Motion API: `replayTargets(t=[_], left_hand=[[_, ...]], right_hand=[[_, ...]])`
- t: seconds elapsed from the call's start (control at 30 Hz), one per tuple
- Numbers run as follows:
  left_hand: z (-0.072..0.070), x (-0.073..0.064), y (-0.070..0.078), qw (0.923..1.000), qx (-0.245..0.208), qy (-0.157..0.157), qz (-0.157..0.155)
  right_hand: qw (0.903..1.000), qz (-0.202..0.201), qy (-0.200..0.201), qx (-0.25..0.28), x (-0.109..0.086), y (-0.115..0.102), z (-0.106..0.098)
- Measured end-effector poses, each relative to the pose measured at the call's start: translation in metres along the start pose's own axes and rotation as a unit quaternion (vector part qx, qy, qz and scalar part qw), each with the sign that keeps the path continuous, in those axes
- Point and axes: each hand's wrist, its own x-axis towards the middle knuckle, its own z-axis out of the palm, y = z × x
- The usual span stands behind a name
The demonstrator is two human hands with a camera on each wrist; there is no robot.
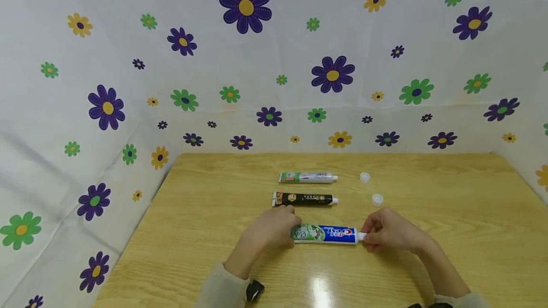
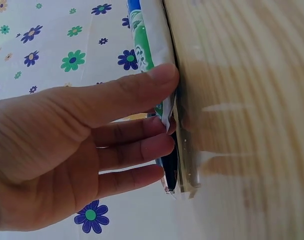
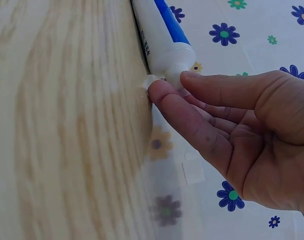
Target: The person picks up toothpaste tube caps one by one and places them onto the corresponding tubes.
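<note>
A toothpaste tube [image 1: 327, 234], blue and green with a white edge, lies on its side between the two hands in the head view. Its flat tail end is pinched by the left hand [image 1: 274, 229], the thumb on the near side and fingers on the far side. In the left wrist view that thumb [image 2: 162, 74] presses on the tail. The right hand [image 1: 391, 232] pinches the small white cap [image 3: 176, 72] at the tube's other end between thumb and index finger; part of the cap is hidden by the fingertips.
Behind lie a black toothpaste tube [image 1: 306, 199] and a silver-green one [image 1: 308, 178], both uncapped with nozzles pointing right. Two white caps, one nearer [image 1: 377, 199] and one farther [image 1: 365, 178], rest beside them. A flowered cloth [image 1: 282, 51] hangs around the wooden table [image 1: 214, 179].
</note>
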Motion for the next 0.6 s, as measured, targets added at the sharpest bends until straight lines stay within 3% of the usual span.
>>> replayTargets(t=[0.23,0.6], left_hand=[[0.0005,-0.0016,0.0039,0.9999,-0.013,0.009,-0.006],[-0.0044,-0.0043,0.0081,0.9996,0.023,0.015,-0.005]], right_hand=[[0.9999,0.001,0.0,-0.013,0.0001,0.0027,0.0024],[0.9986,0.011,0.006,-0.051,-0.0005,-0.0019,0.0002]])
